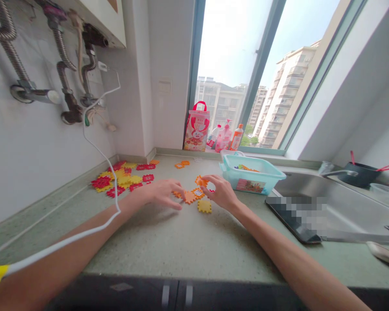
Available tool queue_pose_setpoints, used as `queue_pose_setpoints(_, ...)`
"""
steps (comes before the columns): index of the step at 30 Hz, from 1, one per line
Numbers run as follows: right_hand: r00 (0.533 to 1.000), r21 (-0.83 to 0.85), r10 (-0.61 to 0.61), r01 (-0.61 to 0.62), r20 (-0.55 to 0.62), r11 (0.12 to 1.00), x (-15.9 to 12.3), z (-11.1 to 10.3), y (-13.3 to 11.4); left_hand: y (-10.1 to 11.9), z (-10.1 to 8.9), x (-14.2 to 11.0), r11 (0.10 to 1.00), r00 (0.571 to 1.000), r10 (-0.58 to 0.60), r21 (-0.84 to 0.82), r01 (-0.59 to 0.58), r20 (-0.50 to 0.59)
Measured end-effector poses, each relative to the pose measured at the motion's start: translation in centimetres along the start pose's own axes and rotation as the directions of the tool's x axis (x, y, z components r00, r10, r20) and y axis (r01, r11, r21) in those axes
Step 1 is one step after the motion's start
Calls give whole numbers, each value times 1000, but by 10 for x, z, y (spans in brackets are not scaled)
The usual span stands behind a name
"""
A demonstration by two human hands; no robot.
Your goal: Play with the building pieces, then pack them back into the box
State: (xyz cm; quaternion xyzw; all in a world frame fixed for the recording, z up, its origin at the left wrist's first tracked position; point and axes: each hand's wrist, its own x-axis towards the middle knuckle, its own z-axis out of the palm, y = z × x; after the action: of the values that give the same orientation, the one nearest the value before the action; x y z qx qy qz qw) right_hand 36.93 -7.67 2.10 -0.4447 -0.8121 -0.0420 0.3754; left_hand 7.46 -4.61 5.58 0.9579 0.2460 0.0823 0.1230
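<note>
My left hand (167, 193) hovers low over the counter with its fingers apart and nothing in them. Its fingertips are nearest to a joined group of orange interlocking toy pieces (190, 198) with notched edges. My right hand (222, 193) has thumb and fingertips closed on an orange interlocking piece (200, 180) at the far right of that group. A yellow square piece (204, 206) lies flat just in front of the group. Left of my left hand, a loose pile of red and yellow pieces (125, 176) spreads toward the wall.
A light-blue bin (269, 171) containing pieces stands right of my right hand. Beyond it is a steel sink (346, 203), with a dark phone (291, 222) at its edge. A white cable (99, 230) crosses over my left forearm. Bottles (224, 137) line the windowsill.
</note>
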Motion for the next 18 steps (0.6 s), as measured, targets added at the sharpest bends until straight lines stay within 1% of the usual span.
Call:
queue_pose_setpoints(2,999,34,-35,34,18,999,-1,-1,0,-1,-1,-1,996,999,32,-80,-32,-3)
queue_pose_setpoints(4,992,94,-111,105,61,990,-1,-2,0,-4,1,-1,991,999,37,-126,-41,-29)
queue_pose_setpoints(6,976,162,-189,171,106,972,-2,-2,-1,-9,4,0,989,997,29,-142,-39,-70)
queue_pose_setpoints(8,961,225,-229,192,154,955,-3,-2,-3,-12,7,1,989,995,15,-144,-29,-101)
queue_pose_setpoints(10,938,274,-241,170,248,947,-3,-2,-3,-13,10,1,989,994,-1,-146,-15,-108)
queue_pose_setpoints(13,899,298,-217,103,381,949,-3,-2,-2,-8,11,3,991,993,-41,-134,26,-110)
queue_pose_setpoints(16,898,270,-179,71,401,960,-3,-2,0,-1,13,5,996,984,-79,-60,70,-161)
queue_pose_setpoints(18,901,237,-160,66,404,969,-3,-1,0,1,14,7,997,978,-78,3,80,-194)
